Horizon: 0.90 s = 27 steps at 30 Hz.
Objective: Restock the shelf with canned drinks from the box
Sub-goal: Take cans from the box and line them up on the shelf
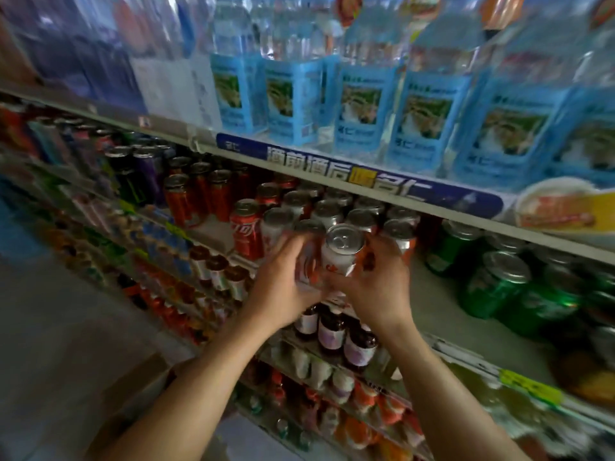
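Now the left hand [283, 287] and the right hand [372, 287] each curl around a white-and-orange can [337, 257] at the shelf [432, 294] front edge, just before the same cans' rows. I judge the cans full, so heavy, rigid, smooth and a little slippery; gripping mid-body is safest. Green cans [492, 284] stand right of the right hand.

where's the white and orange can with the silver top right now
In the head view it sits centre frame, the white and orange can held between the left hand and right hand at the shelf's front edge, with the red cans left and green cans right.
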Available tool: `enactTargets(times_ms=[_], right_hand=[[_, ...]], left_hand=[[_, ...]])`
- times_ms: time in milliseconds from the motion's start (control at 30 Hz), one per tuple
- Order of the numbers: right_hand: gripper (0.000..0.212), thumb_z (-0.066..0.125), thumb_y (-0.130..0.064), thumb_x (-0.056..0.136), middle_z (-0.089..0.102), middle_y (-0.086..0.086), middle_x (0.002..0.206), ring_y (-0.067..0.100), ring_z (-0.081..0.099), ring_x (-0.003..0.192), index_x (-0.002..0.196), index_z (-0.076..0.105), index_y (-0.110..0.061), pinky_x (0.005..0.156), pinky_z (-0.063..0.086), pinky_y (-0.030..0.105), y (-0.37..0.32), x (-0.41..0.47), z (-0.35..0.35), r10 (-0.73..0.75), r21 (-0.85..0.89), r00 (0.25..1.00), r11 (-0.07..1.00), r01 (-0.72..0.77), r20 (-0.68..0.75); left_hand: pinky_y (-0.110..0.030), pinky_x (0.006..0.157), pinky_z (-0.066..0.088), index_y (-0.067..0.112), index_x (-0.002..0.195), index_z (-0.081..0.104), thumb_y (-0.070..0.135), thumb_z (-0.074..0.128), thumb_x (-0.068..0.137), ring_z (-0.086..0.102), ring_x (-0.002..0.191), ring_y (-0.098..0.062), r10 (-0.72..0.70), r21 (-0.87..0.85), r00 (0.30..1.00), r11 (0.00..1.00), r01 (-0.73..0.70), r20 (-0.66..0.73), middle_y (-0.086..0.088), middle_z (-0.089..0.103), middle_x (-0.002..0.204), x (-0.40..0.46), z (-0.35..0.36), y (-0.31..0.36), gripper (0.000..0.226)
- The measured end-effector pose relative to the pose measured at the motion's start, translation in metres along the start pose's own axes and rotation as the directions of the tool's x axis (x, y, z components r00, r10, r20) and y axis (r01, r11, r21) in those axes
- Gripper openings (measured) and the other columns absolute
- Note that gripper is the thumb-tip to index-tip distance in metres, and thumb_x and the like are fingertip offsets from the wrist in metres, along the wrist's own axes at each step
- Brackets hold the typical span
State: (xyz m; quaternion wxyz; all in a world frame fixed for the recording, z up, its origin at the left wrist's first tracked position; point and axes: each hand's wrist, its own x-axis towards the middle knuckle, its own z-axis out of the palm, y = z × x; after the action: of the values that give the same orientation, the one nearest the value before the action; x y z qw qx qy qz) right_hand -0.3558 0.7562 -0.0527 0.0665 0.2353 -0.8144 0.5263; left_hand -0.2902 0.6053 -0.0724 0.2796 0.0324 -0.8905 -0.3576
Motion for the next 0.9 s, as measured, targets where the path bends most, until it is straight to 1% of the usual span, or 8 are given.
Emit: enactTargets(times_ms=[133, 233, 400, 533, 633, 700, 800, 900], right_hand=[[0.054, 0.092, -0.022, 0.060, 0.065, -0.017, 0.092, -0.001, 0.062, 0.083, 0.101, 0.059, -0.032, 0.066, 0.041, -0.002, 0.018, 0.010, 0.007, 0.074, 0.037, 0.996, 0.997, -0.072, -0.041], [0.053, 0.091, -0.019, 0.061, 0.065, -0.015, 0.091, 0.002, 0.063, 0.083, 0.104, 0.061, -0.025, 0.066, 0.041, -0.001, 0.027, 0.011, 0.015, 0.083, 0.045, 0.995, 0.996, -0.081, -0.061], [0.062, 0.088, -0.020, 0.065, 0.065, -0.016, 0.095, -0.014, 0.057, 0.076, 0.120, 0.059, -0.021, 0.065, 0.038, -0.004, 0.036, 0.007, 0.026, 0.075, 0.009, 0.994, 0.997, -0.074, -0.076], [0.068, 0.088, -0.022, 0.067, 0.067, -0.010, 0.101, -0.008, 0.059, 0.080, 0.125, 0.054, -0.021, 0.067, 0.039, -0.003, 0.035, 0.005, 0.027, 0.079, 0.025, 0.993, 0.997, -0.077, -0.085], [0.071, 0.087, -0.026, 0.069, 0.068, -0.006, 0.108, 0.006, 0.065, 0.093, 0.127, 0.048, -0.028, 0.073, 0.042, -0.001, 0.038, 0.000, 0.029, 0.067, 0.035, 0.993, 0.997, -0.064, -0.102], [0.074, 0.085, -0.028, 0.071, 0.066, -0.006, 0.116, 0.007, 0.065, 0.103, 0.130, 0.041, -0.036, 0.084, 0.050, 0.009, 0.038, -0.002, 0.030, 0.053, 0.061, 0.993, 0.997, -0.047, -0.102], [0.075, 0.082, -0.027, 0.075, 0.064, -0.006, 0.124, 0.007, 0.063, 0.110, 0.136, 0.039, -0.030, 0.090, 0.056, 0.032, 0.038, -0.003, 0.033, 0.034, 0.059, 0.995, 0.998, -0.029, -0.094], [0.082, 0.082, -0.026, 0.076, 0.063, -0.003, 0.128, 0.011, 0.062, 0.110, 0.144, 0.037, -0.022, 0.083, 0.051, 0.025, 0.038, -0.007, 0.032, 0.020, -0.032, 0.998, 0.999, -0.022, -0.068]], left_hand=[[-0.023, 0.109, 0.035, 0.019, 0.136, 0.051, 0.040, 0.083, 0.069, 0.045, 0.130, -0.013, 0.022, 0.292, 1.000, 0.956, -0.027, 0.021, 0.003, 0.047, 0.141, 0.012, -0.007, -0.012, 0.077], [-0.030, 0.110, 0.039, 0.019, 0.134, 0.055, 0.035, 0.081, 0.072, 0.046, 0.128, -0.017, 0.039, 0.383, 0.998, 0.922, -0.058, 0.057, 0.004, 0.051, 0.139, 0.018, -0.009, -0.015, 0.069], [-0.034, 0.106, 0.046, 0.021, 0.132, 0.057, 0.027, 0.079, 0.074, 0.049, 0.127, -0.013, 0.050, 0.383, 0.995, 0.920, -0.078, 0.083, 0.008, 0.052, 0.137, 0.024, -0.014, -0.021, 0.062], [-0.031, 0.104, 0.047, 0.022, 0.134, 0.057, 0.021, 0.079, 0.074, 0.050, 0.127, -0.014, 0.059, 0.380, 0.993, 0.920, -0.094, 0.101, 0.009, 0.051, 0.139, 0.023, -0.017, -0.023, 0.064], [-0.031, 0.104, 0.048, 0.021, 0.135, 0.055, 0.022, 0.079, 0.074, 0.050, 0.126, -0.015, 0.062, 0.371, 0.992, 0.923, -0.100, 0.113, 0.008, 0.049, 0.141, 0.020, -0.017, -0.024, 0.066], [-0.032, 0.105, 0.047, 0.021, 0.137, 0.054, 0.022, 0.080, 0.074, 0.050, 0.127, -0.016, 0.060, 0.366, 0.991, 0.925, -0.100, 0.118, 0.007, 0.048, 0.142, 0.019, -0.017, -0.024, 0.068], [-0.033, 0.106, 0.046, 0.020, 0.138, 0.052, 0.022, 0.077, 0.077, 0.048, 0.129, -0.016, 0.070, 0.350, 0.991, 0.931, -0.106, 0.113, 0.007, 0.046, 0.144, 0.018, -0.016, -0.026, 0.066], [-0.031, 0.109, 0.042, 0.020, 0.140, 0.048, 0.021, 0.069, 0.085, 0.046, 0.131, -0.015, 0.078, 0.340, 0.990, 0.933, -0.114, 0.117, 0.008, 0.042, 0.147, 0.016, -0.015, -0.028, 0.060]])
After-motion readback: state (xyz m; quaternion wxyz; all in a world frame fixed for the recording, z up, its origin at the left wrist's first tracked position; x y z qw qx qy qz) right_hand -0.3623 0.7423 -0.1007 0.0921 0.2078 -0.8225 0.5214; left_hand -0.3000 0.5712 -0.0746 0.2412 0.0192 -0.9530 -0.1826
